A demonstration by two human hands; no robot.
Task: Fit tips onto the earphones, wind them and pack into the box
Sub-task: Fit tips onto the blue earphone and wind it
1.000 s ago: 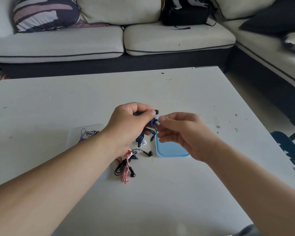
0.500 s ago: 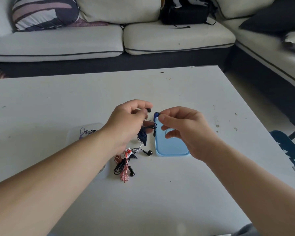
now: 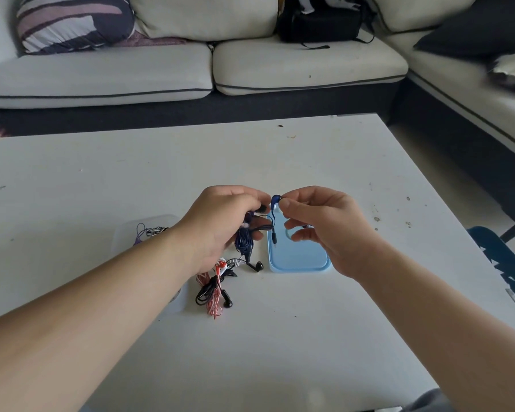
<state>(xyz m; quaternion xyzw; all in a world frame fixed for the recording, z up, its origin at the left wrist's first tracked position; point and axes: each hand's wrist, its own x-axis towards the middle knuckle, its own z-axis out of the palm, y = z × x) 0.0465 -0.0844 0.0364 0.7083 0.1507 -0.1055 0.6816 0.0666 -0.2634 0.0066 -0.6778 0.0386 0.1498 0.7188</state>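
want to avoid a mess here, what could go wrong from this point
1. Both hands work in the air: the left hand holds a small black piece beside the blue earbud that the right hand pinches; if it slips it may bounce off the table.
2. The blue cable bundle hangs from the left hand right by the loose red and black earphones and could snag them.

Navy-blue earphones (image 3: 244, 242), pale blue lid (image 3: 299, 260), white table (image 3: 161, 173).
Red-and-white earphones (image 3: 220, 266), black earphones (image 3: 204, 294); cushion (image 3: 72, 22) striped dark purple, white and mauve.
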